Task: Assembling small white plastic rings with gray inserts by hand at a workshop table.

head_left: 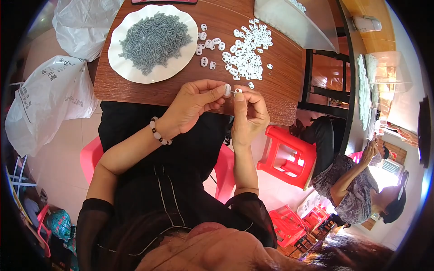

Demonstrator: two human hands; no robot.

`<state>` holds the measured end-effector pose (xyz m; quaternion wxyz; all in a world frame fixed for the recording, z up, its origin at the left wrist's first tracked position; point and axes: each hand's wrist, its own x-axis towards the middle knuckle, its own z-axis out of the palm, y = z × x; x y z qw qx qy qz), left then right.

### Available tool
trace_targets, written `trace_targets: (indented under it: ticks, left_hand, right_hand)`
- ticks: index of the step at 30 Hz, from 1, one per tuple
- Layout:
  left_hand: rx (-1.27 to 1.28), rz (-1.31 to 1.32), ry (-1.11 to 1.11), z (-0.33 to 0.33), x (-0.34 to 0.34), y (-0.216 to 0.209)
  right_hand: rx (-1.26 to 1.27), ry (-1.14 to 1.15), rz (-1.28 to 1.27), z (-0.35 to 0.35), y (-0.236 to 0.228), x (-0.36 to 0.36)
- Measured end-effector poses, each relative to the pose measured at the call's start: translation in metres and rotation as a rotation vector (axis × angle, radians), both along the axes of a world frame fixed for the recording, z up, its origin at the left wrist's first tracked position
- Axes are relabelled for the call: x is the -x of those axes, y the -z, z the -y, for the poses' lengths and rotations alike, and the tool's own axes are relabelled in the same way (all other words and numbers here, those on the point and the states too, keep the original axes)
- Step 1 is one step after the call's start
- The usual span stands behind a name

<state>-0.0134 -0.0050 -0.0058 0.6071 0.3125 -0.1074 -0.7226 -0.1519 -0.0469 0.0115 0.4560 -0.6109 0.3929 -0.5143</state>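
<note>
Left hand (pixel 192 106) pinched on a white clip (pixel 227 89), right hand (pixel 247 113) pinched on a second clip (pixel 238 91) with a thin pin between the two, both held just over the near edge of the table (pixel 280 81), fingertips almost touching. On the table beyond the hands: clip pile (pixel 246 52) straight ahead, plate (pixel 120 63) of grey screws (pixel 153 38) to the pile's left, clear bag (pixel 298 27) to its right. Off the table: white sacks (pixel 49 99) left of it, red stool (pixel 289 156) under its right near corner, another person (pixel 357 189) seated further right.
</note>
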Motion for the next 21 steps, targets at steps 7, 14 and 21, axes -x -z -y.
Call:
trace_targets:
  ticks: [7, 14, 21]
  left_hand:
    - [-0.017, 0.112, -0.056, -0.0006, 0.0021, -0.0031]
    - [0.023, 0.193, -0.047, -0.0019, 0.0026, -0.0053]
    - [0.031, 0.207, -0.092, -0.0024, 0.0008, -0.0024]
  right_hand:
    - [0.051, 0.02, -0.063, 0.001, 0.002, 0.0008]
    - [0.032, -0.014, -0.034, -0.0006, 0.0038, -0.0022]
    - [-0.002, -0.101, -0.02, 0.0013, -0.0011, -0.0026]
